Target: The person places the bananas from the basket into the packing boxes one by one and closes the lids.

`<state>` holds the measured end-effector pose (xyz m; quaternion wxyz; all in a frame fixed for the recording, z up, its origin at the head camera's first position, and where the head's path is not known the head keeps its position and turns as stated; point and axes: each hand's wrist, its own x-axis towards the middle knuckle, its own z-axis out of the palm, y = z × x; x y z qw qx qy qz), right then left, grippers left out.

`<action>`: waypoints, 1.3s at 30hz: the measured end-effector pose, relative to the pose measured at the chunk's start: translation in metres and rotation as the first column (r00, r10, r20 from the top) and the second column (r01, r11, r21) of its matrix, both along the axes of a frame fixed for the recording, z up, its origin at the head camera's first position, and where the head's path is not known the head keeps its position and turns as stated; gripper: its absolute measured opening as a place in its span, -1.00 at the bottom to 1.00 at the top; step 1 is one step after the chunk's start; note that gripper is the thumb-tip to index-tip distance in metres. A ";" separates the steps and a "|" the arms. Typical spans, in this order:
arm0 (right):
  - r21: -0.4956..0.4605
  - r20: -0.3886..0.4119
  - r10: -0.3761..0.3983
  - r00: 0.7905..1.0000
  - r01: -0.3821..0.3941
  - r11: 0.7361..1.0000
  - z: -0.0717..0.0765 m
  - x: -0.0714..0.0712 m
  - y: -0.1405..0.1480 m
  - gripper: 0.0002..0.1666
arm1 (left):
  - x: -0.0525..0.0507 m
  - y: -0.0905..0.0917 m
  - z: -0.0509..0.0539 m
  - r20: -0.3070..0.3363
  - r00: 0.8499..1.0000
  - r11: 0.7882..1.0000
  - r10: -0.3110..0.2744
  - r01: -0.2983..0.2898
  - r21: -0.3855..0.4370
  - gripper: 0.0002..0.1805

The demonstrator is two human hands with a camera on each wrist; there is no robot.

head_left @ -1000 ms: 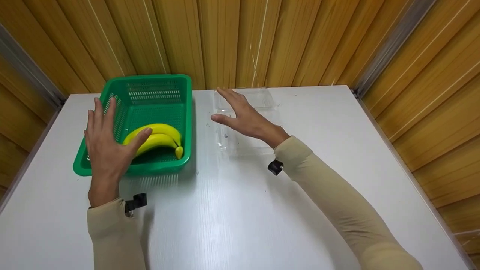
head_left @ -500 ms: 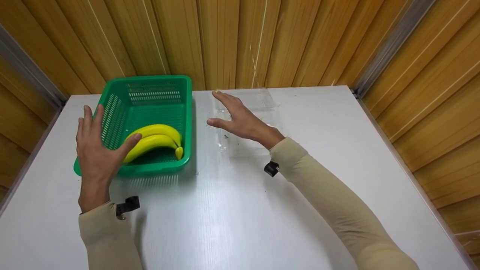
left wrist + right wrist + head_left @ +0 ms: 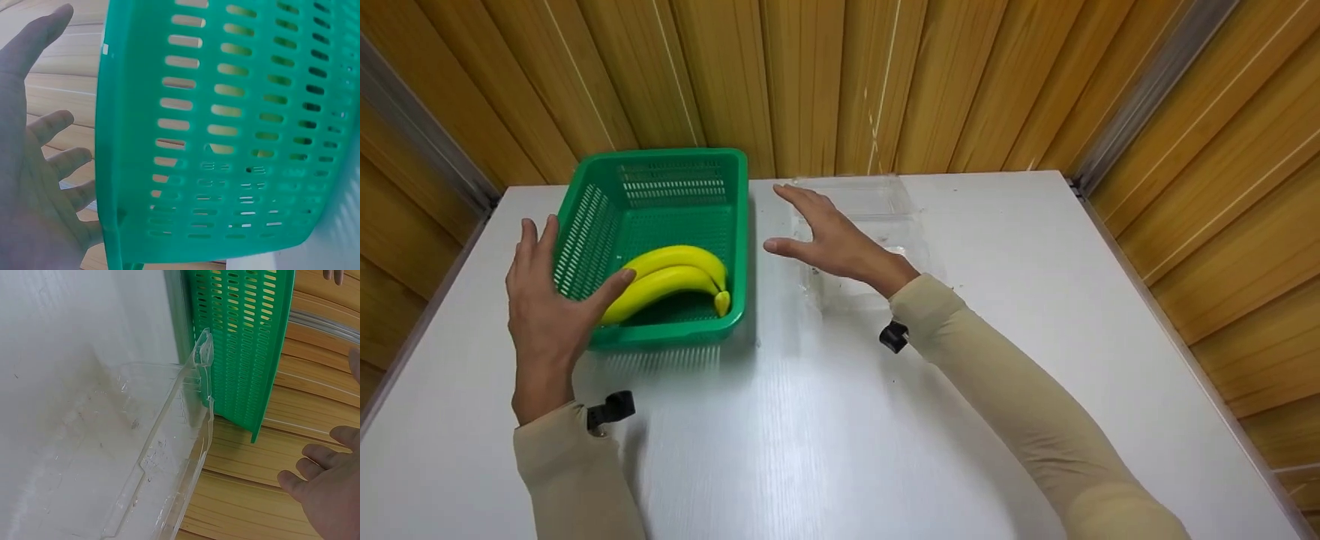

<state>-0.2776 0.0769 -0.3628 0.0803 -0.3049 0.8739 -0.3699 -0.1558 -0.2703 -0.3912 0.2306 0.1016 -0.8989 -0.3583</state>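
the left hand (image 3: 544,311) is spread wide, holding nothing, at the near left corner of a green basket (image 3: 660,335); whether it touches the rim cannot be told. the basket stands by the far left corner of the surface (image 3: 810,435), yellow bananas (image 3: 669,283) along its near side. the right hand (image 3: 840,244), wide and unfilled, hangs above a clear plastic container (image 3: 870,198) at the far edge.
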 end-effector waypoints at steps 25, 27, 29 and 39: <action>-0.023 0.018 0.078 0.997 -0.077 0.997 0.002 0.006 -0.033 0.12 | 0.007 -0.025 -0.017 0.058 0.997 0.996 0.052 -0.057 0.074 0.07; -0.023 0.019 0.090 0.996 -0.090 0.996 0.001 0.007 -0.036 0.12 | 0.008 -0.026 -0.019 0.062 0.996 0.994 0.057 -0.062 0.086 0.06; -0.026 0.015 0.098 0.995 -0.098 0.995 0.001 0.007 -0.039 0.12 | 0.009 -0.028 -0.021 0.069 0.996 0.993 0.058 -0.065 0.100 0.05; -0.045 0.008 0.104 0.995 -0.103 0.994 -0.002 0.007 -0.044 0.11 | 0.010 -0.039 -0.037 0.005 0.999 0.982 0.054 -0.054 0.178 -0.02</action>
